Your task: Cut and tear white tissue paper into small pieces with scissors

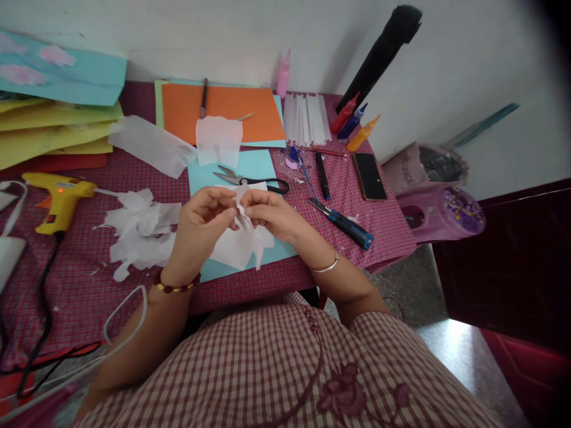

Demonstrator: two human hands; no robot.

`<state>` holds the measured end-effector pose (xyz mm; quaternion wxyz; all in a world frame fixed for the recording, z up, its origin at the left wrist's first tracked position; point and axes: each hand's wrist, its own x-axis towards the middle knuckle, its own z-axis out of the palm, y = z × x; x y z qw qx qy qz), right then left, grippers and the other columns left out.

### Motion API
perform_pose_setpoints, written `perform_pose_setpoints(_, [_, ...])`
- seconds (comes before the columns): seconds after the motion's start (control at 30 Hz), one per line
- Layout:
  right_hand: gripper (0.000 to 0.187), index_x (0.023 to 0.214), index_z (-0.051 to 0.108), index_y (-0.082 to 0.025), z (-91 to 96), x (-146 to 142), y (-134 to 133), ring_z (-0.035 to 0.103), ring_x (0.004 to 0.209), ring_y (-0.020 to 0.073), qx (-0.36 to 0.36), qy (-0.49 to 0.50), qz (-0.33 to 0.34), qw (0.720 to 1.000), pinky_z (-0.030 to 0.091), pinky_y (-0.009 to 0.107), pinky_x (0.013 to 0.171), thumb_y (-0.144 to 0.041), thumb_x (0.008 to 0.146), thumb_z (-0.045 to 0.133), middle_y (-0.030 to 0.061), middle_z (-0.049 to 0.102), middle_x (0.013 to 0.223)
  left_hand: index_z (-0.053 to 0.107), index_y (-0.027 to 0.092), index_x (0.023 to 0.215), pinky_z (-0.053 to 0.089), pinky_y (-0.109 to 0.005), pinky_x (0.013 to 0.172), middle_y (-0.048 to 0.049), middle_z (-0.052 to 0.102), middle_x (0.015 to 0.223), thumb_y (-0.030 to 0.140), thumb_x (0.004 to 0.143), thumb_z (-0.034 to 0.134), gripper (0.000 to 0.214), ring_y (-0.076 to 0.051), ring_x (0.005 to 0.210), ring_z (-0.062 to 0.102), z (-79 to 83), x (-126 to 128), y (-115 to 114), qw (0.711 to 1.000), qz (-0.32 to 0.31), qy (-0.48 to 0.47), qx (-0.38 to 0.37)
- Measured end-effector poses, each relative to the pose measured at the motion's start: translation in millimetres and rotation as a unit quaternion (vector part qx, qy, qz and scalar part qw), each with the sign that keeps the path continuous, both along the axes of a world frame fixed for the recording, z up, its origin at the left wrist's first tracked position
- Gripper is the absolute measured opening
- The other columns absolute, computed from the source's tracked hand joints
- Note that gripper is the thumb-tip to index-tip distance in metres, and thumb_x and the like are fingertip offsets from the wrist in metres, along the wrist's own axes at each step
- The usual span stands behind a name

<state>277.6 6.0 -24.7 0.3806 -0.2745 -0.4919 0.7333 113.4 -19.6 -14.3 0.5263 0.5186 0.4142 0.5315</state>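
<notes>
Inspecting from my remote station, I find both hands partly closed above the flat, light-blue paper sheet (259, 161). The left hand (203, 223) and right hand (272, 214) each pinch the thin, crumpled white paper piece (244, 222) between thumb and fingers, over that sheet. I advise light, even fingertip pressure (such paper likely tears easily). Ruffled white paper pieces (143, 220), ragged-edged, lie left of the sheet; black-handled metal scissors (259, 181) lie partly on it, blades parted.

left hand (201, 221) and right hand (275, 215) seemingly hide some pinched white paper (245, 222).
</notes>
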Motion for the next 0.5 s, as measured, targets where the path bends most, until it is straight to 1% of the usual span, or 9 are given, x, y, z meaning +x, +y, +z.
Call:
perform_pose_setpoints(0.07, [0.015,0.075,0.053,-0.016,0.1,-1.5,-0.7,0.047,0.055,0.0057,-0.016,0.009,0.008,1.000,0.040,0.018,0.053,-0.025,0.075,0.065,-0.0063,0.052,0.064,0.066,0.021,0.100,0.052,-0.022,0.060,-0.0021,0.064,0.101,0.012,0.071,0.072,0.032,-0.008,0.066,0.058,-0.1,1.0,1.1,0.999,0.005,0.027,0.040])
perform_pose_setpoints(0.1, [0.016,0.074,0.054,-0.016,0.1,-2.2,-1.0,0.046,0.054,0.0055,-0.018,0.014,0.009,1.000,0.039,0.018,0.052,-0.026,0.074,0.066,-0.0064,0.052,0.063,0.067,0.021,0.098,0.052,-0.022,0.061,-0.0032,0.062,0.108,0.012,0.069,0.074,0.031,-0.008,0.068,0.058,-0.4,1.3,1.8,0.997,0.009,0.044,0.060])
perform_pose_setpoints(0.13, [0.017,0.074,0.054,-0.016,0.1,-2.7,-1.2,0.046,0.054,0.0054,-0.017,0.020,0.008,1.000,0.039,0.017,0.052,-0.027,0.075,0.067,-0.0065,0.052,0.062,0.067,0.020,0.092,0.051,-0.022,0.061,-0.0035,0.061,0.108,0.013,0.069,0.074,0.025,-0.008,0.069,0.057,-0.8,1.5,2.6,0.995,0.009,0.059,0.074])
perform_pose_setpoints(0.2, [0.020,0.074,0.054,-0.017,0.2,-2.9,-1.2,0.046,0.053,0.0054,-0.013,0.024,0.000,1.000,0.039,0.017,0.051,-0.031,0.078,0.066,-0.0063,0.052,0.062,0.063,0.019,0.077,0.048,-0.022,0.057,-0.0015,0.062,0.092,0.014,0.070,0.073,0.013,-0.009,0.065,0.056,-1.8,1.3,4.0,0.994,0.014,0.078,0.073])
perform_pose_setpoints(0.27, [0.023,0.076,0.054,-0.017,1.2,-2.1,-1.0,0.045,0.052,0.0056,-0.005,0.016,-0.010,1.000,0.039,0.018,0.051,-0.037,0.082,0.065,-0.0059,0.051,0.061,0.058,0.019,0.067,0.045,-0.022,0.053,0.0017,0.058,0.072,0.016,0.072,0.071,0.014,-0.009,0.057,0.054,-3.0,0.5,4.9,0.995,0.026,0.093,0.039])
perform_pose_setpoints(0.3, [0.025,0.076,0.054,-0.017,2.1,-1.4,-0.9,0.045,0.052,0.0057,0.002,0.007,-0.013,1.000,0.039,0.018,0.051,-0.039,0.083,0.064,-0.0058,0.051,0.061,0.056,0.019,0.065,0.044,-0.022,0.051,0.0030,0.056,0.066,0.017,0.072,0.071,0.016,-0.009,0.054,0.053,-3.6,0.0,5.1,0.994,0.034,0.100,0.024])
perform_pose_setpoints(0.4, [0.030,0.078,0.054,-0.018,6.0,1.1,-0.6,0.045,0.054,0.0059,0.035,-0.031,-0.017,0.999,0.039,0.019,0.052,-0.044,0.080,0.068,-0.0058,0.051,0.063,0.058,0.020,0.067,0.042,-0.022,0.048,0.0043,0.054,0.059,0.019,0.072,0.071,0.014,-0.009,0.050,0.052,-5.2,-1.7,4.6,0.991,0.055,0.121,-0.001])
perform_pose_setpoints(0.5, [0.034,0.078,0.052,-0.018,8.8,3.0,-1.1,0.043,0.056,0.0062,0.067,-0.074,-0.016,0.995,0.038,0.020,0.051,-0.043,0.074,0.075,-0.0069,0.048,0.064,0.062,0.020,0.069,0.041,-0.021,0.047,0.0035,0.057,0.060,0.023,0.075,0.071,0.011,-0.009,0.050,0.052,-6.6,-3.1,3.1,0.989,0.058,0.136,-0.006])
